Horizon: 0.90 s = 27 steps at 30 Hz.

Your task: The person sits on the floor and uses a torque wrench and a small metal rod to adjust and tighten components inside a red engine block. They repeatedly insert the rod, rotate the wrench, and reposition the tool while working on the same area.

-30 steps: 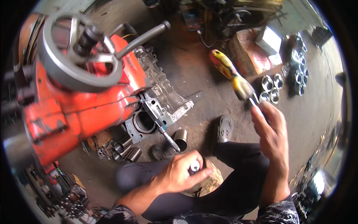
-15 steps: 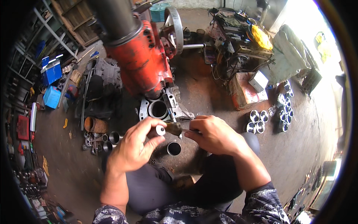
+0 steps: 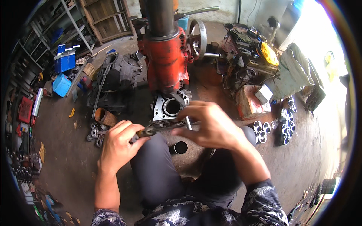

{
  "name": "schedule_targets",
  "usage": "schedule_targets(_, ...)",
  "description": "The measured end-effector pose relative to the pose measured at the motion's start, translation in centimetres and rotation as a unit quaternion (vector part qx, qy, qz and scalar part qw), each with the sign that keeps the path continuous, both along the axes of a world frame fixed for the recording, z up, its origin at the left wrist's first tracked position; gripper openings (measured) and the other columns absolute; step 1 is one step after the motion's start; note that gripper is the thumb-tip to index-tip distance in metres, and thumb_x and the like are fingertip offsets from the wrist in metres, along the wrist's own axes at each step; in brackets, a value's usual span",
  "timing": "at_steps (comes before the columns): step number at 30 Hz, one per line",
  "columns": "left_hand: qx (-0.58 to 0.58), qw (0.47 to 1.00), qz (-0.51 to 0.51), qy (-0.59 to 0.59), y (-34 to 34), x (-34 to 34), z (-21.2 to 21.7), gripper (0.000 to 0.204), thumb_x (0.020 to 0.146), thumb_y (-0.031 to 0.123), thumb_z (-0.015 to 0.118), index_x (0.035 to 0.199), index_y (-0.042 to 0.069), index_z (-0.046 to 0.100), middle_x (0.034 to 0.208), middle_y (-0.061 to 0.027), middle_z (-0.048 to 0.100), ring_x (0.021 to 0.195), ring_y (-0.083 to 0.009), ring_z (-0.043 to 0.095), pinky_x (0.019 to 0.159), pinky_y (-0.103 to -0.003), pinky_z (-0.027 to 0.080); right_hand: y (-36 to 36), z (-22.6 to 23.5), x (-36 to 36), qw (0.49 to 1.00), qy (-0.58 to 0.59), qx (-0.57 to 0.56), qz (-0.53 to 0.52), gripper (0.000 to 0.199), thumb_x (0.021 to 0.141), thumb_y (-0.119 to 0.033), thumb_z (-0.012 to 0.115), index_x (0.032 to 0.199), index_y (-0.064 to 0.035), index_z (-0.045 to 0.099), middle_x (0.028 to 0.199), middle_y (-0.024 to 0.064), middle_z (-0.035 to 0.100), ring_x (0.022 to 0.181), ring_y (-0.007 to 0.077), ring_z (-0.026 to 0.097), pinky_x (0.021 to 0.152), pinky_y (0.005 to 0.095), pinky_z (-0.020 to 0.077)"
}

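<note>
Just left of centre, the left hand point(image 3: 121, 142) pinches a dark tool point(image 3: 148, 132) between thumb and fingers; across from it, right of centre, the right hand point(image 3: 213, 126) curls by a silver rod point(image 3: 187, 123), grip impossible to tell. Hands apart! Mid-frame sits the engine block point(image 3: 159, 108), red machine point(image 3: 164, 62) above.

- In left hand point(image 3: 118, 141): dark brownish rod-shaped tool point(image 3: 146, 132)
- Farther off, beneath red cast-metal machine point(image 3: 164, 64): silvery metal engine block point(image 3: 160, 109)
- Right, on floor: silvery round metal cylinders point(image 3: 266, 127), before red-and-white box point(image 3: 250, 103)
- Left: rusty brown metal cylinder point(image 3: 105, 117)
</note>
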<state>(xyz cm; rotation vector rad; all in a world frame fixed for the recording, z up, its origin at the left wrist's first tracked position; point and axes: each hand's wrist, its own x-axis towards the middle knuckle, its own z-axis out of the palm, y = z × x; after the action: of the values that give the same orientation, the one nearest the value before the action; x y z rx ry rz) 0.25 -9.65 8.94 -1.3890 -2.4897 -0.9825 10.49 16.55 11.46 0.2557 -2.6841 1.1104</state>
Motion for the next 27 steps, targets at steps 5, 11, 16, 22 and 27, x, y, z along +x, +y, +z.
schedule_targets(5,0.04,0.975,0.195,-0.102,-6.8,-0.5,-3.4,0.026,0.072,0.009,0.084,0.089,-0.003,0.067,0.076,-0.0096,0.064,0.063,-0.0187,0.057,0.059,-0.032,0.046,4.9,-3.1,5.6,0.941,0.022,0.069,-0.33,0.028,0.083,-0.024,0.077,0.099,-0.0007,0.073,0.087,0.0185,0.068,0.078,0.033,0.067,0.07,0.0404,0.0519)
schedule_targets(11,0.021,0.878,0.404,-0.254,-14.0,-2.8,-11.7,0.021,0.079,0.014,0.082,0.083,0.0,0.067,0.062,0.003,0.055,0.057,-0.0056,0.043,0.052,-0.027,0.037,5.8,-10.3,12.5,0.893,0.004,0.118,-0.435,0.017,0.09,-0.018,0.069,0.091,-0.0004,0.072,0.077,0.0155,0.061,0.07,0.031,0.062,0.066,0.0374,0.0471)
schedule_targets(16,-0.036,0.871,0.447,-0.202,-18.3,-4.3,-19.7,0.043,0.075,0.034,0.086,0.091,-0.002,0.07,0.077,-0.0119,0.07,0.066,-0.0185,0.061,0.066,-0.036,0.048,7.0,-12.3,14.0,0.874,0.055,0.092,-0.474,0.026,0.094,-0.014,0.066,0.076,0.0038,0.058,0.069,0.0129,0.052,0.062,0.0221,0.046,0.062,0.0368,0.0407)
schedule_targets(22,-0.141,0.828,0.483,-0.247,-19.2,-5.0,-25.1,0.038,0.073,0.037,0.085,0.087,0.006,0.07,0.078,-0.0147,0.071,0.073,-0.0303,0.07,0.065,-0.042,0.052,6.4,-12.7,13.2,0.857,0.04,0.095,-0.504,0.037,0.096,-0.028,0.066,0.076,0.0025,0.057,0.064,0.0063,0.047,0.059,0.0157,0.039,0.056,0.0344,0.0355)
schedule_targets(27,-0.152,0.811,0.488,-0.284,-17.7,-5.3,-28.6,0.044,0.07,0.041,0.084,0.094,0.007,0.072,0.094,-0.0172,0.073,0.091,-0.0331,0.07,0.077,-0.043,0.054,5.7,-12.3,12.2,0.859,0.038,0.098,-0.501,0.038,0.096,-0.031,0.067,0.078,0.0026,0.059,0.064,0.0063,0.048,0.06,0.0161,0.04,0.057,0.034,0.0362)
